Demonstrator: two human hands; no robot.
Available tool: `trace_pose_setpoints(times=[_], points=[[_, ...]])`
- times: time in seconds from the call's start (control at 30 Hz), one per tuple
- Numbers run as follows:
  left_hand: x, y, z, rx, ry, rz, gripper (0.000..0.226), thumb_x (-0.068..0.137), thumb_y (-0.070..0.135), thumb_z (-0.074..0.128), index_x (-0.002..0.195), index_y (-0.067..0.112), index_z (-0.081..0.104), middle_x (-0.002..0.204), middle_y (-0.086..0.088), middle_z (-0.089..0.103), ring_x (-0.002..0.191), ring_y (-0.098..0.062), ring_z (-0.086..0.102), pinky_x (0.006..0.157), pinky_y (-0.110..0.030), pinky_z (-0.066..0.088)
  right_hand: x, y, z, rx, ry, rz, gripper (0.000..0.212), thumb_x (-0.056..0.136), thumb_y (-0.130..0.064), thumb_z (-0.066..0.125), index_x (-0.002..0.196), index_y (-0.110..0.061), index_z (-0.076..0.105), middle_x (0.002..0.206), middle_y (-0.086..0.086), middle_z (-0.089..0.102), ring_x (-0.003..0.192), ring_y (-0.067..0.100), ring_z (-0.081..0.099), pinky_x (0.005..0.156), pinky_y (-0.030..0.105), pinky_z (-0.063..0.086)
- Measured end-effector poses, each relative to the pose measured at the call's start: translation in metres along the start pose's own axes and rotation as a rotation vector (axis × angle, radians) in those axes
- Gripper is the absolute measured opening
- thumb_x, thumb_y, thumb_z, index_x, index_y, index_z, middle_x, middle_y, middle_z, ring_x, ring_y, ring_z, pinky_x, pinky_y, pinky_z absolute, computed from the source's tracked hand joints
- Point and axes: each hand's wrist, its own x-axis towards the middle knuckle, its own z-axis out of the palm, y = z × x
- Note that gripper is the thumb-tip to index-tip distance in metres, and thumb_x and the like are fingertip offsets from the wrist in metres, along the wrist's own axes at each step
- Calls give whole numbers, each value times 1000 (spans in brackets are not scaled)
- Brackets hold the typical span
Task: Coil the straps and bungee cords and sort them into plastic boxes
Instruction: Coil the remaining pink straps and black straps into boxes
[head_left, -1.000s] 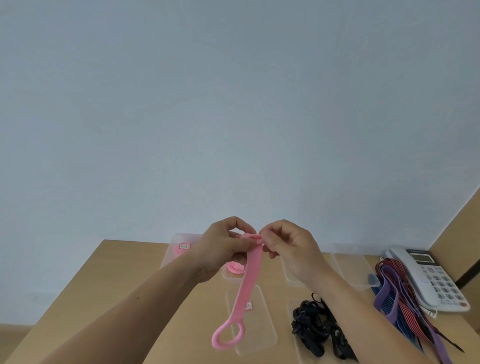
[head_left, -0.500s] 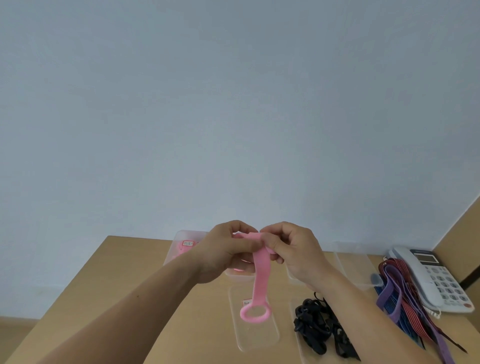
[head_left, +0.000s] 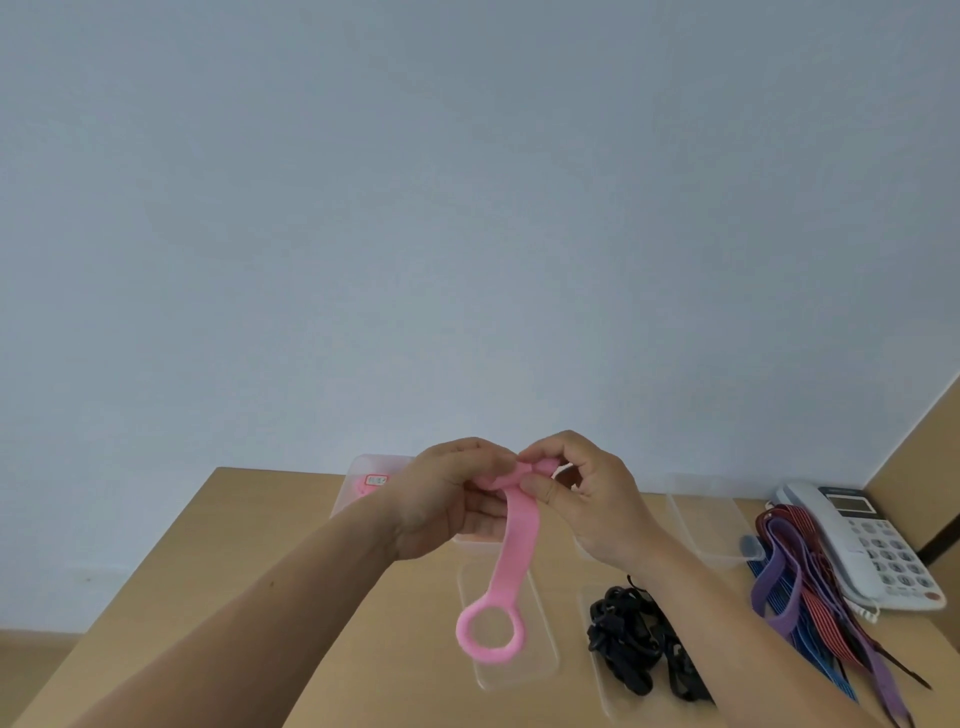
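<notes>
Broadly, the table (head_left: 249, 597) shows bare wood out to its left edge, while clear plastic boxes (head_left: 711, 535) sit along its far edge and middle and loose striped straps (head_left: 800, 587) crowd its right edge. Above the table's middle, the left hand (head_left: 441, 499) and right hand (head_left: 597, 504) each have a pinching grip on the top end of the pink strap (head_left: 517, 540), whose ring end hangs low over the table.

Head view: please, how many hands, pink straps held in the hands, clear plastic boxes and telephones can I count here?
Left hand and right hand: 2
Long pink strap with a ring end, held: 1
Clear plastic boxes: 6, two mostly hidden behind the hands
White desk telephone: 1
Total: 10
</notes>
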Motion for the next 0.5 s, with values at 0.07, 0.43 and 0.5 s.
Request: trace_pose_setpoints(times=[0.07, 0.43, 0.5], points=[[1, 0, -1, -6, 27, 6, 25, 89, 13, 66, 110, -1, 63, 117, -36, 63, 107, -49, 64, 88, -49, 57, -1, 3, 0, -13, 1, 9, 39, 85, -9, 74, 86, -47, 67, 86, -18, 64, 72, 20, 57, 67, 18, 48], [8, -2, -1, 70, 59, 188, 18, 84, -5, 71, 101, 1, 66, 92, -19, 71, 86, -38, 72, 78, -41, 61, 0, 12, -2, 332, -78, 232, 40, 77, -36, 74, 113, -23, 63, 90, 2, 72, 74, 19, 67, 66, 29, 52], [8, -5, -1, 164, 100, 215, 19, 84, -8, 70, 100, 3, 67, 93, -16, 68, 84, -33, 72, 78, -38, 59, -1, 11, -5, 408, -113, 274, 47, 79, -40, 74, 116, -14, 62, 84, 10, 73, 73, 26, 68, 63, 31, 52]])
